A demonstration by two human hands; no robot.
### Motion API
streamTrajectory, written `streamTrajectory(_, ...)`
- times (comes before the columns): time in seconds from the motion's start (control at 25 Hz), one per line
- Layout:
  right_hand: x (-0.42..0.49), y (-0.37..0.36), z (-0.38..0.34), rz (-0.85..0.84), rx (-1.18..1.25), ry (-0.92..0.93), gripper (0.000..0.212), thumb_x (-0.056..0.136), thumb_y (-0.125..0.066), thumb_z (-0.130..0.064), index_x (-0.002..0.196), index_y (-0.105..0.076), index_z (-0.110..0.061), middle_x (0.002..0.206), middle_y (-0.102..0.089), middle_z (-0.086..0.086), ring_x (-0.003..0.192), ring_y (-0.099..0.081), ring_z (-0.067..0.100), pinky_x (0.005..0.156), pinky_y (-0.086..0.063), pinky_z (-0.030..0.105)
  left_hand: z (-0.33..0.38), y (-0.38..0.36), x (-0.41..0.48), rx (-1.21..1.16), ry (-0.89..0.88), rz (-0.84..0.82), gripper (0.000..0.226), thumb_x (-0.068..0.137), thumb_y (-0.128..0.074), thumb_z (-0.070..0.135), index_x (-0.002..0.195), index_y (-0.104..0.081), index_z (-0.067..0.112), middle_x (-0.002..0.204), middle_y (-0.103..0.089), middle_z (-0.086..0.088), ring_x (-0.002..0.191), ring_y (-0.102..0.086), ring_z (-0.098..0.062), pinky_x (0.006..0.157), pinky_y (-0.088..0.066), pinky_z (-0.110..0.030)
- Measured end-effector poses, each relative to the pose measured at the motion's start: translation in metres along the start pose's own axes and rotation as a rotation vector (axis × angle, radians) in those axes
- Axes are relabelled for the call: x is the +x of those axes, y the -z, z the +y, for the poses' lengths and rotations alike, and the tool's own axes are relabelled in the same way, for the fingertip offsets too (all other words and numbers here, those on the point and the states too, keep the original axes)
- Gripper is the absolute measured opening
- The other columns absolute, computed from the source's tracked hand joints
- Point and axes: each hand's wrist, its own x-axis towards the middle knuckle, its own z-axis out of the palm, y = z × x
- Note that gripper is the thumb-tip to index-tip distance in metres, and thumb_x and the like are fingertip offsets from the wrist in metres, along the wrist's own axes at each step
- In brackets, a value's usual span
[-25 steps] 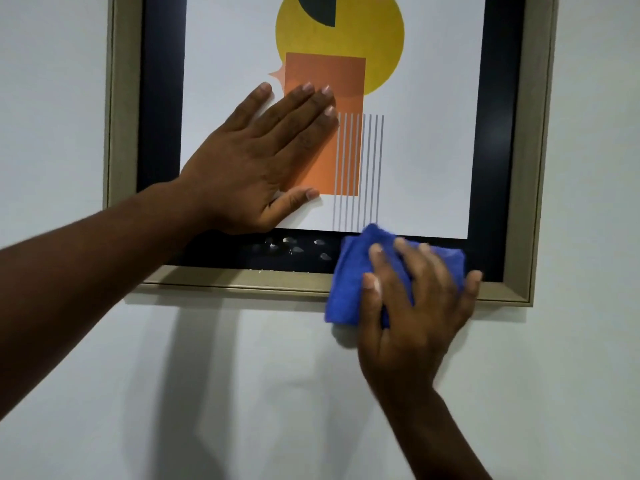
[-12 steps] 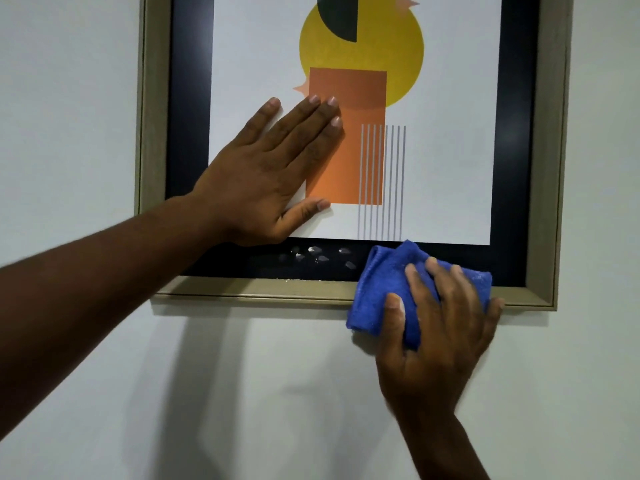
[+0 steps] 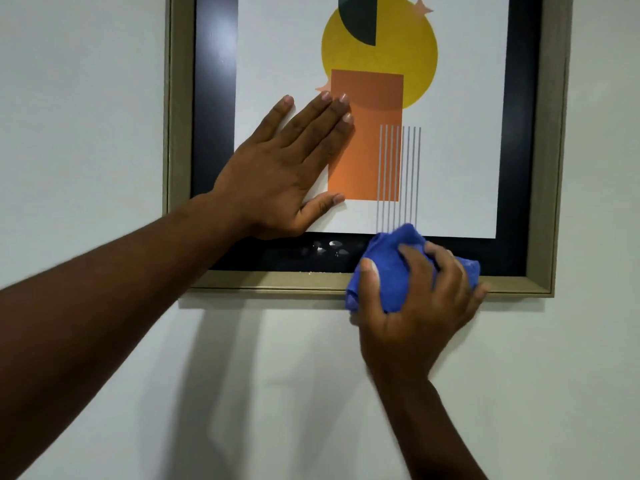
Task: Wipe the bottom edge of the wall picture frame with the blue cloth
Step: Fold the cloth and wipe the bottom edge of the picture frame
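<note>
A picture frame [image 3: 263, 281] with a beige outer rim and black inner border hangs on the wall, holding a print of yellow, orange and dark shapes. My left hand [image 3: 287, 168] lies flat on the glass at its lower left, fingers spread and holding nothing. My right hand [image 3: 415, 306] grips a bunched blue cloth [image 3: 388, 268] and presses it against the bottom edge, right of the middle. The cloth covers part of the beige rim and black border. Pale smudges [image 3: 327, 249] show on the black border just left of the cloth.
The wall [image 3: 86, 116] around the frame is plain white. Shadows of my arms fall on it below the frame. The frame's bottom right corner [image 3: 550, 292] lies a short way right of my right hand.
The frame sits further right and lower in view as my head shifted. My right hand has kept the cloth on the bottom edge, sliding slightly right along it. The left hand stays flat on the glass.
</note>
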Motion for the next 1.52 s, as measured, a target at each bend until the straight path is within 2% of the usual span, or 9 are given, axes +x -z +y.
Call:
streamTrajectory(0.2, -0.023, 0.005, 0.008, -0.076, -0.025, 0.213, 0.046, 0.097, -0.046, -0.050, 0.129, -0.061, -0.020, 0.140, -0.056, 0.014, 0.138, -0.042, 0.031, 0.119, -0.019, 0.064, -0.002, -0.002, -0.001, -0.029, 0.022, 0.025, 0.084, 0.095, -0.017, 0.063, 0.156, -0.003, 0.007, 0.167, -0.005, -0.014, 0.155, -0.003, -0.028, 0.126, -0.008, -0.052)
streamTrajectory(0.36, -0.011, -0.008, -0.012, -0.025, -0.020, 0.051, 0.045, 0.097, -0.044, -0.048, 0.130, -0.060, -0.021, 0.140, -0.056, 0.012, 0.138, -0.042, 0.030, 0.123, -0.011, 0.060, -0.002, -0.004, -0.001, -0.032, 0.032, 0.033, 0.085, 0.095, -0.017, 0.064, 0.156, -0.003, 0.007, 0.167, -0.005, -0.015, 0.155, -0.003, -0.028, 0.126, -0.009, -0.052)
streamTrajectory(0.52, -0.025, 0.000, -0.004, -0.074, -0.028, 0.214, 0.045, 0.097, -0.048, -0.048, 0.131, -0.059, -0.021, 0.140, -0.056, 0.014, 0.137, -0.043, 0.030, 0.121, -0.018, 0.060, -0.004, -0.005, 0.000, -0.031, 0.021, 0.042, 0.086, 0.094, -0.016, 0.064, 0.155, -0.003, 0.006, 0.167, -0.005, -0.016, 0.155, -0.003, -0.029, 0.126, -0.009, -0.052)
streamTrajectory(0.72, -0.020, -0.018, -0.049, -0.013, 0.012, -0.067, 0.045, 0.092, -0.052, -0.050, 0.124, -0.065, -0.019, 0.135, -0.059, 0.013, 0.135, -0.045, 0.030, 0.120, -0.019, 0.060, -0.002, -0.004, 0.002, -0.050, 0.046, 0.033, 0.088, 0.094, -0.017, 0.066, 0.155, -0.002, 0.004, 0.166, -0.004, -0.017, 0.155, -0.002, -0.029, 0.127, -0.008, -0.051)
streamTrajectory(0.84, -0.037, -0.009, -0.040, -0.084, 0.013, 0.117, 0.049, 0.092, -0.052, -0.054, 0.124, -0.065, -0.019, 0.137, -0.058, 0.013, 0.136, -0.045, 0.031, 0.119, -0.020, 0.061, -0.009, -0.004, -0.002, -0.034, 0.025, 0.033, 0.086, 0.095, -0.017, 0.065, 0.155, -0.002, 0.005, 0.167, -0.004, -0.016, 0.155, -0.003, -0.028, 0.127, -0.009, -0.050)
streamTrajectory(1.04, -0.022, -0.020, -0.054, -0.007, 0.049, -0.083, 0.039, 0.089, -0.058, -0.048, 0.117, -0.067, -0.022, 0.130, -0.060, 0.012, 0.132, -0.048, 0.031, 0.119, -0.017, 0.063, -0.014, -0.006, -0.003, -0.038, 0.051, 0.052, 0.086, 0.094, -0.015, 0.066, 0.155, -0.003, 0.007, 0.167, -0.005, -0.014, 0.155, -0.003, -0.026, 0.127, -0.009, -0.049)
streamTrajectory(1.2, -0.039, -0.014, -0.043, -0.079, 0.027, 0.159, 0.038, 0.091, -0.058, -0.046, 0.118, -0.069, -0.021, 0.131, -0.062, 0.014, 0.130, -0.051, 0.032, 0.115, -0.023, 0.067, -0.016, -0.007, -0.003, -0.033, 0.047, 0.067, 0.085, 0.094, -0.016, 0.064, 0.156, -0.003, 0.007, 0.167, -0.005, -0.014, 0.155, -0.004, -0.027, 0.127, -0.009, -0.050)
streamTrajectory(1.4, -0.027, -0.029, -0.061, 0.050, 0.067, -0.049, 0.033, 0.090, -0.057, -0.043, 0.112, -0.070, -0.021, 0.126, -0.064, 0.012, 0.129, -0.051, 0.031, 0.120, -0.016, 0.063, -0.015, -0.006, -0.003, -0.028, 0.044, 0.052, 0.084, 0.095, -0.017, 0.063, 0.155, -0.003, 0.006, 0.167, -0.005, -0.015, 0.155, -0.003, -0.027, 0.127, -0.009, -0.050)
streamTrajectory(1.52, -0.037, -0.030, -0.065, 0.003, 0.119, 0.107, 0.030, 0.090, -0.061, -0.043, 0.107, -0.072, -0.021, 0.123, -0.066, 0.010, 0.126, -0.054, 0.029, 0.120, -0.019, 0.060, -0.025, -0.004, -0.003, -0.014, -0.015, 0.046, 0.080, 0.096, -0.016, 0.058, 0.156, -0.003, 0.007, 0.167, -0.005, -0.015, 0.155, -0.004, -0.028, 0.126, -0.010, -0.050)
